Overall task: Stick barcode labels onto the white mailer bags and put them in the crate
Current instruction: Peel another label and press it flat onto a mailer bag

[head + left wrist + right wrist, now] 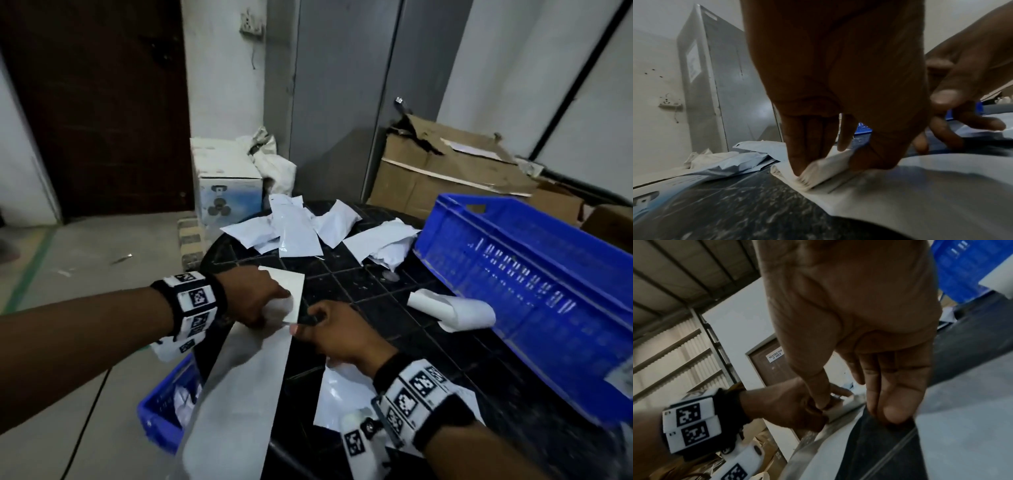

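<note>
The left hand [263, 296] curls its fingers [809, 146] and thumb around the folded end of a white label strip [818, 170], pinching it against the top of a long white mailer [239, 394] that lies on the black table [394, 318] and overhangs its near-left edge. In the head view a flat white piece of that strip [291, 291] stands out past the knuckles.

The right hand [337, 334] meets the left just to its right. Its thumb [822, 392] reaches into the left hand's grip at the strip; the other fingers [892, 395] hang straight and together, tips down on the table by the mailer's edge. I cannot tell whether it actually pinches anything.

Under the right wrist lies another white bag [342, 401]. Just right of the hands sits a curled roll of white paper [452, 308], touching the blue crate [534, 294] that fills the table's right side. A heap of white bags [308, 226] lies at the far edge. A second blue crate [161, 411] stands low at the near left, with white bags inside.
</note>
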Demonstrator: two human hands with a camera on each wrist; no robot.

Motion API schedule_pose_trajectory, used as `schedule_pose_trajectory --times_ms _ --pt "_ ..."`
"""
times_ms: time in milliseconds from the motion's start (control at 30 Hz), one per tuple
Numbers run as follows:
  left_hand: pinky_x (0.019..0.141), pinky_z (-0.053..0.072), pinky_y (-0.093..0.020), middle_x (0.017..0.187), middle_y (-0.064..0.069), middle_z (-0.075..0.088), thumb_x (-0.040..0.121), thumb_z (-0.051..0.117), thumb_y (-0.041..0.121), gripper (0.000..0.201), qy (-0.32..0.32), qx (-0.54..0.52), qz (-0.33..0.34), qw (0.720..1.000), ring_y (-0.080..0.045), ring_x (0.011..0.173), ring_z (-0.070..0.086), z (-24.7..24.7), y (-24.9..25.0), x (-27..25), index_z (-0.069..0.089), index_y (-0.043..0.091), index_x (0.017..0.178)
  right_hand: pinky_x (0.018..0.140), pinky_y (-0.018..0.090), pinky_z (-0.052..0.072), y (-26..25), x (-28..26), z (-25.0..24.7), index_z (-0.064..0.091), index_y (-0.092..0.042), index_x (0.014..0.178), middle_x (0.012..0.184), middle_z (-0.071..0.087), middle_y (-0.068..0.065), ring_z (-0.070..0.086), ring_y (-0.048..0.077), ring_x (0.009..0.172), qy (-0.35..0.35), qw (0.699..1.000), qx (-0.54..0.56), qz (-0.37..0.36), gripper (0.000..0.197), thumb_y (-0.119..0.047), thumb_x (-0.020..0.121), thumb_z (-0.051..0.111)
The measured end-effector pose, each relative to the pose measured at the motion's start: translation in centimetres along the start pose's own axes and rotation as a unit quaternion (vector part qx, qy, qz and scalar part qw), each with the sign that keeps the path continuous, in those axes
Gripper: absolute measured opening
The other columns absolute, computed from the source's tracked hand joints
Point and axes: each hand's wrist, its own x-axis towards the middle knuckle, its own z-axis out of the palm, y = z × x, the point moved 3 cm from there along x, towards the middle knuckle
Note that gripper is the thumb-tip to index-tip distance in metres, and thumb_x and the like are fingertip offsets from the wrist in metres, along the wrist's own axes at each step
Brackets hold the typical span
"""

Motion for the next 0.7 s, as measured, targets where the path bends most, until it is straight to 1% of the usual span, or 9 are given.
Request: schedule_pose_trajectory --times_ms 100,267,333,400,467,533,600,633,700 --pt "0.08 0.045 -0.03 0.111 -0.003 0.072 0.082 0.067 0.035 0.039 0.037 0.023 0.026 0.999 -0.028 0.104 0.067 -0.9 0.5 -0.2 0.063 0.029 0.12 0.062 0.043 0.065 -0.5 1.0 1.6 0.065 -0.024 0.084 0.085 0.072 0.002 0.073 0.019 0.075 0.02 0.999 0.024 0.031 0.024 -0.039 0.079 0.083" --pt "0.084 0.046 -0.025 0.118 -0.002 0.072 0.085 0.066 0.024 0.048 0.127 -0.109 0.021 0.986 -0.022 0.101 0.067 -6.4 -2.4 -0.3 0.063 0.028 0.133 0.056 0.039 0.064 -0.7 1.8 3.1 0.074 -0.021 0.088 0.09 0.077 -0.001 0.074 0.018 0.08 0.042 0.993 0.072 0.081 0.032 -0.042 0.068 0.085" --pt "0.074 0.047 -0.018 0.109 -0.001 0.072 0.085 0.065 0.023 0.044 0.161 -0.178 0.036 0.97 -0.009 0.087 0.065 -8.8 -4.1 0.1 0.064 0.026 0.128 0.058 0.037 0.064 -0.7 1.8 3.7 0.075 -0.019 0.089 0.087 0.077 -0.003 0.074 0.017 0.077 0.049 0.992 0.081 0.087 0.038 -0.044 0.062 0.085" --pt "0.059 0.041 -0.007 0.093 0.001 0.069 0.086 0.066 0.007 0.039 0.165 -0.224 0.045 0.959 0.005 0.068 0.061 -10.3 -5.2 1.0 0.066 0.02 0.122 0.069 0.038 0.065 -0.5 2.0 4.3 0.077 -0.019 0.089 0.086 0.078 -0.006 0.075 0.015 0.078 0.058 0.99 0.095 0.087 0.041 -0.043 0.057 0.085" --pt "0.061 0.048 -0.011 0.085 0.01 0.066 0.086 0.064 -0.003 0.038 0.155 -0.248 0.037 0.956 0.013 0.063 0.059 -11.3 -5.8 2.2 0.067 0.013 0.12 0.073 0.038 0.064 -0.1 2.0 5.1 0.08 -0.019 0.081 0.084 0.079 -0.006 0.075 0.016 0.077 0.047 0.987 0.121 0.091 0.028 -0.035 0.059 0.087" --pt "0.072 0.058 -0.027 0.087 0.012 0.066 0.088 0.063 -0.004 0.038 0.138 -0.251 0.02 0.958 0.006 0.069 0.061 -11.4 -6.3 3.5 0.066 0.01 0.123 0.063 0.035 0.059 -0.3 1.3 5.4 0.077 -0.019 0.07 0.08 0.079 -0.004 0.073 0.018 0.071 0.044 0.986 0.133 0.089 0.013 -0.027 0.069 0.087" --pt "0.08 0.061 -0.04 0.1 -0.003 0.073 0.089 0.063 -0.003 0.04 0.118 -0.242 0.021 0.963 -0.016 0.081 0.069 -10.4 -6.7 5.0 0.065 0.01 0.127 0.055 0.031 0.056 -0.7 0.4 5.2 0.071 -0.019 0.069 0.077 0.076 -0.002 0.069 0.015 0.066 0.039 0.984 0.15 0.092 0.016 -0.023 0.081 0.082" --pt "0.081 0.061 -0.041 0.107 -0.011 0.073 0.089 0.063 -0.003 0.041 0.115 -0.232 0.019 0.966 -0.027 0.088 0.07 -9.8 -7.0 6.0 0.065 0.011 0.128 0.052 0.028 0.054 -0.8 -0.1 5.0 0.071 -0.018 0.074 0.08 0.076 0.001 0.067 0.013 0.064 0.03 0.98 0.173 0.097 0.014 -0.021 0.086 0.078" --pt "0.079 0.053 -0.031 0.117 -0.014 0.071 0.09 0.061 0.0 0.042 0.119 -0.213 0.013 0.97 -0.029 0.096 0.066 -8.5 -7.1 7.5 0.065 0.011 0.13 0.047 0.02 0.05 -1.3 -1.2 4.4 0.072 -0.013 0.091 0.091 0.077 0.008 0.066 0.01 0.06 0.007 0.959 0.261 0.108 0.007 -0.015 0.096 0.068"
